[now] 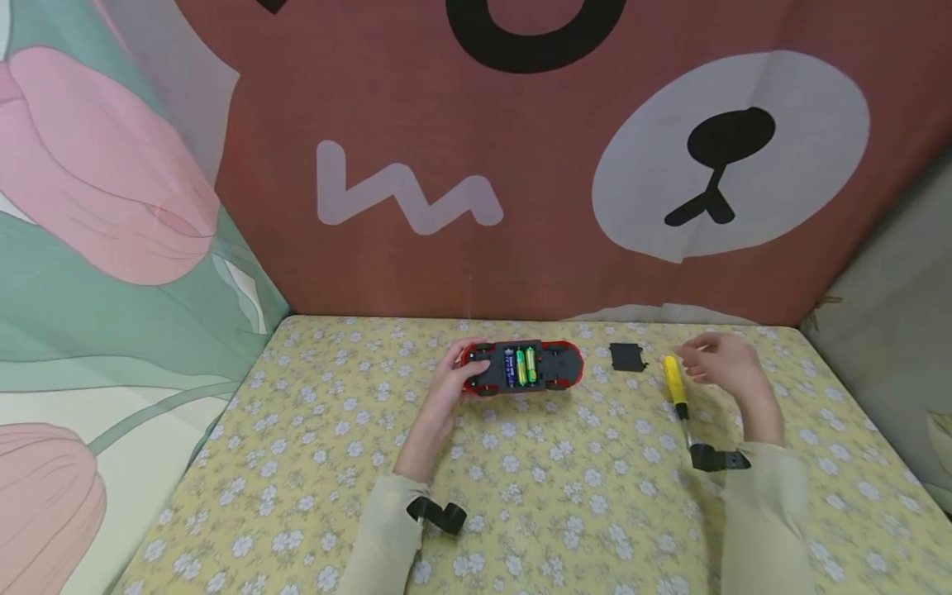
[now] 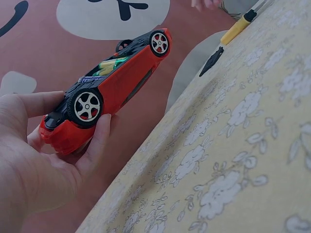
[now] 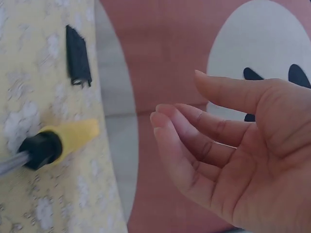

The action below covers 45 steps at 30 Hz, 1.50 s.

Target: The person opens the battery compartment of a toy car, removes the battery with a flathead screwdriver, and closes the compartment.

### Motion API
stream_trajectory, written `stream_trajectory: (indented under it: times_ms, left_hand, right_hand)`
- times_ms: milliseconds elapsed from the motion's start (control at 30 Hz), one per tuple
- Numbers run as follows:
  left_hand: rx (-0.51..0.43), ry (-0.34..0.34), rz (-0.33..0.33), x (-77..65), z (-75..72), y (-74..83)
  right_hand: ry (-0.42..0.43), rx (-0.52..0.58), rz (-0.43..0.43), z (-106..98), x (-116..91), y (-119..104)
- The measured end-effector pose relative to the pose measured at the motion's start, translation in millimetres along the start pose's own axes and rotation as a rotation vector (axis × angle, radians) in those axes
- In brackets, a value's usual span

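A red toy car (image 1: pixel 559 365) is held upside down by my left hand (image 1: pixel 448 378), which grips one end between thumb and fingers. Its black underside faces up, with the battery compartment uncovered and several batteries (image 1: pixel 521 366) inside, one purple and the others green. In the left wrist view the toy car (image 2: pixel 127 80) is lifted off the tablecloth. My right hand (image 1: pixel 725 364) hovers with loosely bent fingers and nothing in it. Just left of it lies a screwdriver (image 1: pixel 673 382) with a yellow handle. A small black battery cover (image 1: pixel 628 357) lies between car and screwdriver.
The table wears a yellow floral tablecloth (image 1: pixel 521 504). Behind it hangs a reddish-brown cloth (image 1: pixel 402 273) with a cartoon bear face, and a green cloth with pink flowers (image 1: pixel 111 165) stands at left. Black camera mounts (image 1: pixel 439 514) sit on both wrists.
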<state>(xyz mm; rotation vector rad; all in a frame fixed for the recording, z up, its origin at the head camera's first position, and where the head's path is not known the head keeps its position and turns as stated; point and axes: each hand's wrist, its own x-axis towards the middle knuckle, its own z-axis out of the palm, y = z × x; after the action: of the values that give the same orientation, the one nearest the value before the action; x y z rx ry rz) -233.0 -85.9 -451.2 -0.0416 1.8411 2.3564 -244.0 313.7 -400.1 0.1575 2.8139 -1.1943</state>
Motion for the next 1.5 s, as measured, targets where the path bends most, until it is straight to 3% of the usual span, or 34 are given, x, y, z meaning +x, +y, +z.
stream_trajectory:
  times_ms: [567, 933, 1500]
  left_hand:
    - [0.012, -0.016, 0.018, 0.2, -0.3, -2.1]
    - [0.043, -0.013, 0.021, -0.1, 1.2, -2.5]
    - [0.046, -0.012, 0.009, 0.1, 1.1, -2.2]
  right_hand:
    - [0.1, 0.038, -0.181, -8, -9, -42]
    - [0.147, 0.059, -0.249, 0, -16, -68]
    - [0.095, 0.111, -0.355, 25, -15, -93]
